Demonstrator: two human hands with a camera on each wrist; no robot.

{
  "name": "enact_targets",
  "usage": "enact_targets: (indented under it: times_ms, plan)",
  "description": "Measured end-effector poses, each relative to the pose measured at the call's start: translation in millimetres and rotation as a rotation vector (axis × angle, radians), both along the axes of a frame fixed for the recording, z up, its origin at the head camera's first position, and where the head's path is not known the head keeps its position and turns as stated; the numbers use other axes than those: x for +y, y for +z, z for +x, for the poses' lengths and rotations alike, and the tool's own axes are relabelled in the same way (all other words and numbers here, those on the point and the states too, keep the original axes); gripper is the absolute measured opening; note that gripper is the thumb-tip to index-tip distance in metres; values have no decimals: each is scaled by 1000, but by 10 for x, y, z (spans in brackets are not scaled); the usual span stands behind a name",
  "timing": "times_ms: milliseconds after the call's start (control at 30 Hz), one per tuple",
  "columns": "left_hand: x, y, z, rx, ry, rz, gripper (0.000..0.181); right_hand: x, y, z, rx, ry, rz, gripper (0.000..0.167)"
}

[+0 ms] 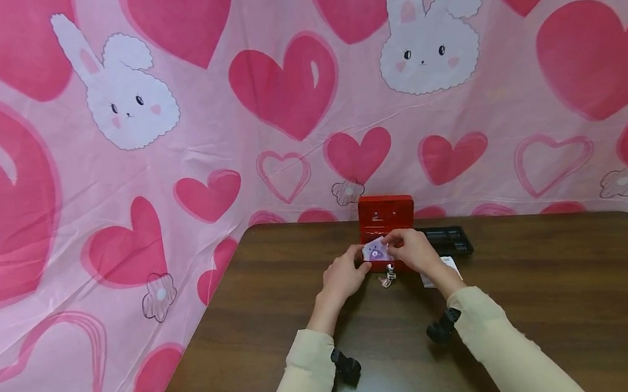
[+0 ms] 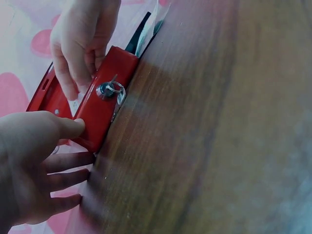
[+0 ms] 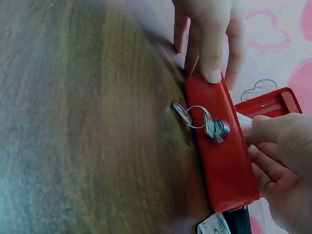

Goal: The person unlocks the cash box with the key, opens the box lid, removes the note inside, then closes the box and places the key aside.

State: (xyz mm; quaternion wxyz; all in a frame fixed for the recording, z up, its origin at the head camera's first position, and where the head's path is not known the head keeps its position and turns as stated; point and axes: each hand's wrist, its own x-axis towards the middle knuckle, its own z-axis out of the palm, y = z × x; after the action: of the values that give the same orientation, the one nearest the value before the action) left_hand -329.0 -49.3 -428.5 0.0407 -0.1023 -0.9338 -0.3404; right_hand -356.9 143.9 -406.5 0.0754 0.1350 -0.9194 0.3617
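Red box (image 3: 222,168): one; black tray (image 1: 458,246): one.

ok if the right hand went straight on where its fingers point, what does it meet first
Probably the inside of the open red box, beyond the purple-printed paper the right hand pinches; depth is unclear, so wall or floor is uncertain.

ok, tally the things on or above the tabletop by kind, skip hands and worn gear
Containers: 2 (red box, black tray)
Key sets: 1 (keys on a ring at the box's lock)
Paper items: 2 (purple-printed paper, pale paper beside the box; layers can't be counted)
Total: 5
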Motion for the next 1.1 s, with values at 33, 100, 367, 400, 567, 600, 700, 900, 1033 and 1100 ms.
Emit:
enact_targets:
  times_ms: [33,100,367,400,567,600,700,900,1033,1100]
  plan:
    - [1,0,3,1,0,-1,47,0,-1,9,-3,-6,-5,21]
    - [3,0,10,2,1,-5,47,1,-2,28,-9,-14,-18,22]
    - [0,-1,17,20,0,-20,45,8,6,78,1,-48,-56,22]
    - [2,2,18,21,1,-19,45,12,10,85,6,-53,-61,22]
    - [14,8,18,21,7,-29,45,48,46,129,58,-71,-89,22]
    - [16,9,18,21,8,-33,45,58,57,139,69,-73,-92,22]
    - [19,11,17,22,9,-40,45,85,90,174,90,-83,-107,23]
    - [5,13,23,19,11,-31,46,125,103,237,161,-86,-125,21]
    - [-11,18,31,17,11,-27,46,139,93,279,197,-88,-143,20]
    - [-15,20,32,14,8,-25,47,148,89,294,203,-95,-146,20]
